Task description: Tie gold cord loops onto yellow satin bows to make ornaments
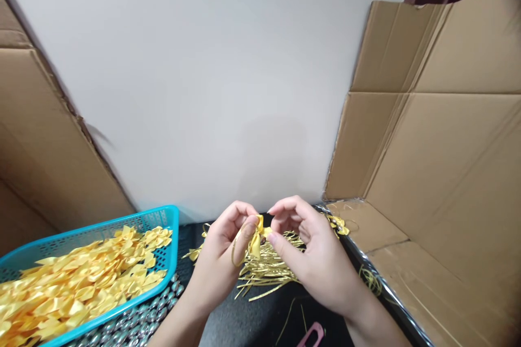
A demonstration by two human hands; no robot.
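Pink clip (311, 334) lies at the worktop's (244, 320) near edge; both grips closed on one yellow bow (255, 238).
I pinch the bow between my left hand (222, 252) and right hand (313, 255), above the heap of gold wire ties (266, 274) mid-worktop. Blue basket (171, 227) of yellow bows (81, 282) sits at the left edge; a cardboard box (439, 173) stands at the right.
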